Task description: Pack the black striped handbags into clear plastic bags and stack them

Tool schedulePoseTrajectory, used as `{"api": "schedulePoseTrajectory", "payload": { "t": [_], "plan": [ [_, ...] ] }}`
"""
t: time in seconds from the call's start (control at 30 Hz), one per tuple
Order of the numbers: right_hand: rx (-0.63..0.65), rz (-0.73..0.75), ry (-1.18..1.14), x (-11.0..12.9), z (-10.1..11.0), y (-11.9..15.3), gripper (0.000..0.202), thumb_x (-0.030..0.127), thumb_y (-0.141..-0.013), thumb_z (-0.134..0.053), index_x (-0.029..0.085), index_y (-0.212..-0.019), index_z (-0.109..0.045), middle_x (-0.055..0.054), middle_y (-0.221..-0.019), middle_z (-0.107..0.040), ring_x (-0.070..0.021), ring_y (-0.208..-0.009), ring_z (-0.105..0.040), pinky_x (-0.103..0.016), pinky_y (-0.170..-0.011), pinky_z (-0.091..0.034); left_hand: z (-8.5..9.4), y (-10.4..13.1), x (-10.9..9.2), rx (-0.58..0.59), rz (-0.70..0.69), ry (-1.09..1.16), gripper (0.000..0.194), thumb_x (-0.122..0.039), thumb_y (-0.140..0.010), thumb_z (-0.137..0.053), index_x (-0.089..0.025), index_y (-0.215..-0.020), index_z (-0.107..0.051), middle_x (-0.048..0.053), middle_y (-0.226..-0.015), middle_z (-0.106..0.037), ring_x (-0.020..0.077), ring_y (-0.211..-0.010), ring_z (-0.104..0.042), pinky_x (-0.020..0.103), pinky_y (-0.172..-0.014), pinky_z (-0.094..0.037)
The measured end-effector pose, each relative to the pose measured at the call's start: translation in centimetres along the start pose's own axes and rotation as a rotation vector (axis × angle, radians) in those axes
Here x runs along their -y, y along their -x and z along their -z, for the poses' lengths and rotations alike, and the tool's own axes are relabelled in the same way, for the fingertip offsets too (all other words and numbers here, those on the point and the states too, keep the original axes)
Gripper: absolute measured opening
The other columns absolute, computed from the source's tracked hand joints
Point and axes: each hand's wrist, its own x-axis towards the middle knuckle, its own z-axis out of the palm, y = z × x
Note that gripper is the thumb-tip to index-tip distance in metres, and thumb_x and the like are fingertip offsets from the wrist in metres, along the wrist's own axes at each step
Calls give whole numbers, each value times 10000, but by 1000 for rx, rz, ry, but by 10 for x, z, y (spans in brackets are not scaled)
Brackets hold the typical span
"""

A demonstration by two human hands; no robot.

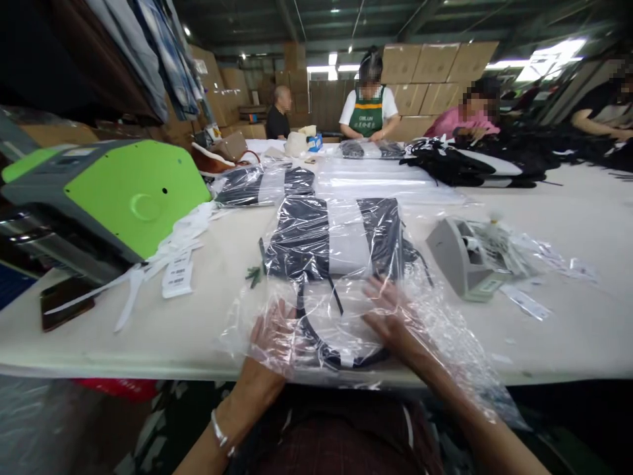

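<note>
A dark folded garment [301, 241] with a white paper band [349, 237] across its middle lies in a clear plastic bag [440, 310] in front of me. A dark strap [314, 330] curves from it toward the table's near edge, with a small white label on the loop. My left hand [274, 333] rests at the left of the loop, fingers extended, with film over it. On the other side, my right hand [388, 313] is open, slightly blurred, its fingers near the garment's lower edge. Plastic also drapes along my right forearm. Neither hand is closed round anything.
At left stand a green-and-grey machine [143, 191], white label strips [178, 274] and a phone [66, 303]. A grey dispenser [467, 257] is at right. Beyond lie another bagged garment [264, 185], clear bags [386, 181] and black garments [475, 161]. Several people work across the table.
</note>
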Motion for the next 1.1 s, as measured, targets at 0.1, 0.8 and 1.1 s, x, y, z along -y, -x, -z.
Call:
{"api": "schedulePoseTrajectory", "payload": {
  "t": [0.1, 0.8, 1.1],
  "plan": [
    [198, 185, -75, 26, 5, 20, 347, 367, -936, -602, 306, -1272, -667, -57, -1359, -642, -302, -1378, -479, -594, -1185, -309, 11, 16, -9, 12, -131, -37, 583, -380, -950, -514, -245, -1509, -419, 105, -1590, -380, 322, -1486, -307, 566, -1198, -301],
    [169, 374, 42, 66, 6, 26, 127, 242, -940, -555, 245, -990, -672, -33, -927, -704, -224, -871, -635, -416, -869, -507, -9, -10, -23, -43, -490, 215, 263, -274, -957, -589, -247, -1208, -664, 69, -1279, -686, 274, -1393, -468, 531, -1146, -437],
    [21, 432, 124, 68, -14, 26, 160, 298, -977, -562, 252, -1005, -712, -35, -1010, -752, -204, -844, -652, -352, -757, -500, -17, 2, -13, -92, -463, 297, 280, -176, -953, -573, -226, -1223, -627, 81, -1330, -658, 258, -1437, -411, 548, -1170, -399]
  ]
}}
